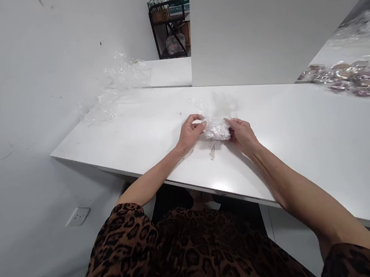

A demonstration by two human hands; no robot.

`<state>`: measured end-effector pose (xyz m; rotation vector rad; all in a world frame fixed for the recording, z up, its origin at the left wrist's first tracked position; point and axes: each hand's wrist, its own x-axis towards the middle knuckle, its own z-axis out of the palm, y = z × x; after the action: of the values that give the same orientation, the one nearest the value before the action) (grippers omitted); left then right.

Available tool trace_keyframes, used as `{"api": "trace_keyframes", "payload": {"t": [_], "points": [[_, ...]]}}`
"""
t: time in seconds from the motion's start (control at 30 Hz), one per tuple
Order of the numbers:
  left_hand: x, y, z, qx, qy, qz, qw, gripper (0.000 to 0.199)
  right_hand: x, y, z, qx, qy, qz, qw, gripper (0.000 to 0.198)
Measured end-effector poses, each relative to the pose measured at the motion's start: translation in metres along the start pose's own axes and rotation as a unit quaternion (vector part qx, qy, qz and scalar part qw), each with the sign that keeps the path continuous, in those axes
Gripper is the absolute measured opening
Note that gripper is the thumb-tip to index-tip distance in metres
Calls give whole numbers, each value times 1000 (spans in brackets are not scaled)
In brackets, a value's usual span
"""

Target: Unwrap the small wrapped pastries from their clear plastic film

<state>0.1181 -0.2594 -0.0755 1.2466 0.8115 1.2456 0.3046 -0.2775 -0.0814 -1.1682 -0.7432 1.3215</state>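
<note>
A crinkled clear plastic bag [217, 130] lies between my two hands, just above or on the white tabletop; I cannot tell which. Thumb and fingers of my left hand [191, 133] pinch its left edge. On the other side, my right hand [242, 135] grips the right edge, its fingertips partly hidden by the plastic. The upper part of the bag is thin, see-through and blurred. Whether anything is inside cannot be made out. A small pale scrap or mark [212, 152] shows on the table just below the bag.
Loose clear plastic [126, 76] is heaped at the table's [132, 149] back left, against the wall. Many wrapped pinkish-brown pieces [359, 76] lie at the far right. A grey panel [252, 27] stands along the back edge; a dark shelf rack [168, 20] is behind.
</note>
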Motion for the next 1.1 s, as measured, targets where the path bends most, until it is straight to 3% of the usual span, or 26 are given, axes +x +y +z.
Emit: {"api": "trace_keyframes", "payload": {"t": [0.13,0.23,0.33,0.43,0.47,0.5,0.53,0.6,0.63,0.7,0.9,1.0,1.1], "points": [[-6,3,-6,29,40,155,987,14,-1,-8,-1,-10,22,60,998,21],[-23,17,-9,74,4,161,984,9,6,-12,-3,38,71,47,996,14],[-42,31,-8,161,-139,79,974,14,13,-14,-7,76,130,-7,989,20],[-53,36,-4,202,-357,4,912,21,15,-13,-12,36,136,-42,989,25],[-54,36,-2,201,-386,-8,900,20,15,-13,-13,16,131,-49,990,27],[-53,36,1,198,-375,-8,905,17,14,-12,-14,1,125,-57,990,30],[-52,36,4,195,-324,4,926,14,13,-11,-15,-8,119,-65,991,34],[-44,35,12,201,-148,42,967,16,11,-9,-14,-13,98,-78,992,42],[-39,34,16,207,-67,53,975,20,9,-8,-12,-12,84,-84,993,45],[-27,30,26,214,19,41,976,33,4,-8,-7,-14,56,-95,994,50],[-9,13,43,276,-11,-35,960,37,-7,-9,6,-41,42,-134,989,64],[-10,13,38,285,-24,-59,956,33,-5,-6,3,-56,18,-142,988,62],[-10,16,28,258,-47,-97,960,17,-2,-1,1,-65,4,-143,988,60]]}}
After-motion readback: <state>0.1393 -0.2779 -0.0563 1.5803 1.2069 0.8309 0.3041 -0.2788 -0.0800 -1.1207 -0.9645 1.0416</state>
